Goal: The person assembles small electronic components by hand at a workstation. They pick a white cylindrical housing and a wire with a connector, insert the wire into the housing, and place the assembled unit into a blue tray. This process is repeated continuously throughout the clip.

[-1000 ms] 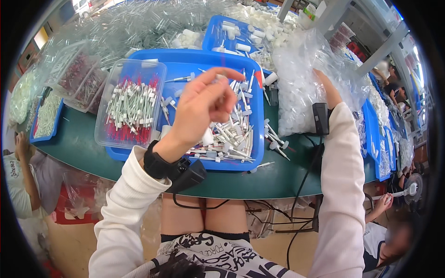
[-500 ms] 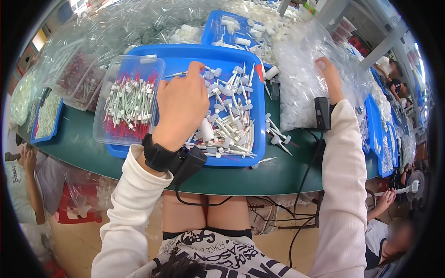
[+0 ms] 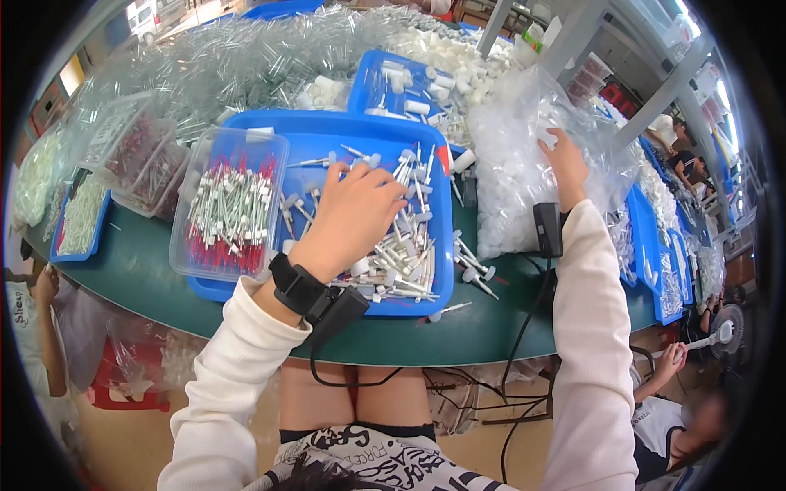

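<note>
My left hand point(image 3: 354, 214) hovers over the big blue tray point(image 3: 327, 131), palm down, fingers spread among slim white stick-like parts point(image 3: 409, 266) with round greyish caps. Its fingertips partly cover the parts beneath; nothing held shows. On the tray's left side rests a clear plastic box point(image 3: 178, 237), packed with thin white sticks point(image 3: 233, 196) that have reddish-pink ends. My right hand point(image 3: 566, 168) is at the top of a clear bag point(image 3: 512, 176) filled with small white pieces. The thumb and forefinger are bent and apart, with no piece visible between them.
Behind stands a smaller blue tray point(image 3: 366, 82) with white cylinders. Loose stick parts point(image 3: 473, 266) lie right of the big tray. Clear boxes point(image 3: 139, 151) and a small blue tray point(image 3: 61, 245) are at left. A black cable point(image 3: 524, 327) hangs from my right wrist. People sit on both sides.
My left hand has shifted right over the tray, its fingers now spread over the capped parts. My right hand stays by the bag, thumb and forefinger now visibly apart. The view has tilted slightly.
</note>
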Demonstrator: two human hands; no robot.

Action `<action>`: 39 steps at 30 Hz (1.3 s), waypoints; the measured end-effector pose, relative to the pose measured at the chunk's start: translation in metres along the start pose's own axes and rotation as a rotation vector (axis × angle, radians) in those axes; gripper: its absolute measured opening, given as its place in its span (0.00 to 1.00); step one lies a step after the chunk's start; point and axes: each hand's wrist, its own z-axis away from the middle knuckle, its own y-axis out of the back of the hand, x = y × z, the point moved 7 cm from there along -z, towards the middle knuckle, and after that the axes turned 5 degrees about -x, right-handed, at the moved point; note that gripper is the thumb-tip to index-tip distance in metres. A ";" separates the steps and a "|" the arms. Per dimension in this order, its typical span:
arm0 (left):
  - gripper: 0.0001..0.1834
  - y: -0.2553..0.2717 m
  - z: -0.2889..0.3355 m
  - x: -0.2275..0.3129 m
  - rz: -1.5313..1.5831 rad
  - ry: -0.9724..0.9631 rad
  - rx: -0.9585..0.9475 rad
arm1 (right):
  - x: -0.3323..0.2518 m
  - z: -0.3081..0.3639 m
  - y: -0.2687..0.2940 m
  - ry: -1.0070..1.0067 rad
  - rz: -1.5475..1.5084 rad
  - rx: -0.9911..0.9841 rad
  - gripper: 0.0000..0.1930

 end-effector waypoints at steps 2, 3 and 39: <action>0.05 0.006 0.001 -0.004 0.023 0.040 0.045 | -0.022 0.017 0.046 -0.038 -0.220 0.378 0.16; 0.04 0.007 -0.001 -0.008 0.093 0.085 0.064 | -0.031 0.026 0.072 -0.057 -0.325 0.570 0.14; 0.11 0.014 0.014 -0.040 1.021 0.559 0.181 | -0.268 -0.007 -0.058 0.518 -0.220 -0.271 0.20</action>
